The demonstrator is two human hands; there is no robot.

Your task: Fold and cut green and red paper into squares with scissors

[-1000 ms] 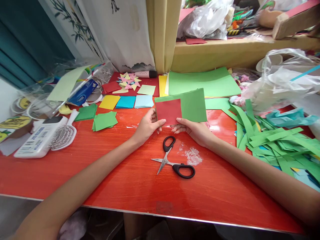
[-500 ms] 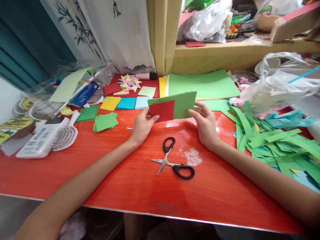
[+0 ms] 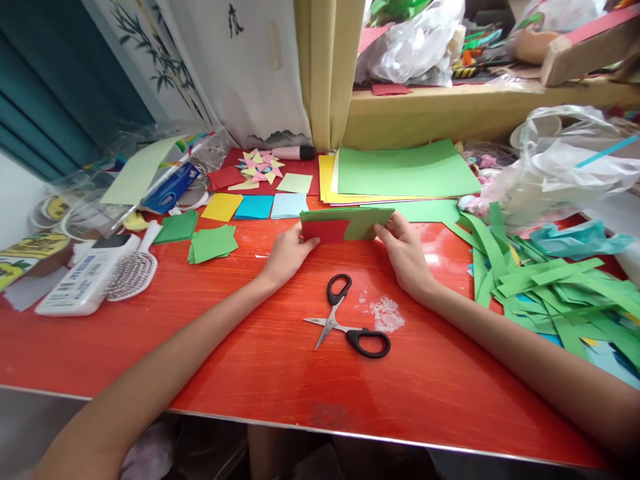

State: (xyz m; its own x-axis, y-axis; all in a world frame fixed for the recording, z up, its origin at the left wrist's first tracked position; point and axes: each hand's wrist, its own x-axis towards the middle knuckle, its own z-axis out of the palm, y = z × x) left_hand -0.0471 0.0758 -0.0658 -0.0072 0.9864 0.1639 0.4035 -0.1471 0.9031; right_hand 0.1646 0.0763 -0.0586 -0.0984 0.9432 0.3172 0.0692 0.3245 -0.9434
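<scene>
My left hand (image 3: 287,255) and my right hand (image 3: 404,250) both grip a folded green paper (image 3: 367,221) with a red paper square (image 3: 325,231) held against its front left. The papers lie low, nearly flat above the red table (image 3: 260,360). My left fingers pinch the red square's left edge; my right fingers pinch the green paper's right end. Black-handled scissors (image 3: 346,317) lie open on the table just in front of my hands, untouched.
Stacks of coloured paper squares (image 3: 210,241) and a green sheet pile (image 3: 405,172) lie behind. Green paper strips (image 3: 540,287) heap at the right beside plastic bags (image 3: 565,160). A hairbrush (image 3: 131,272) and a white device (image 3: 83,283) sit left. Folded paper stars (image 3: 257,165) rest at the back.
The green paper with the red square has come down from upright to nearly flat on the table. My right hand shifted from under the papers to the green paper's right end.
</scene>
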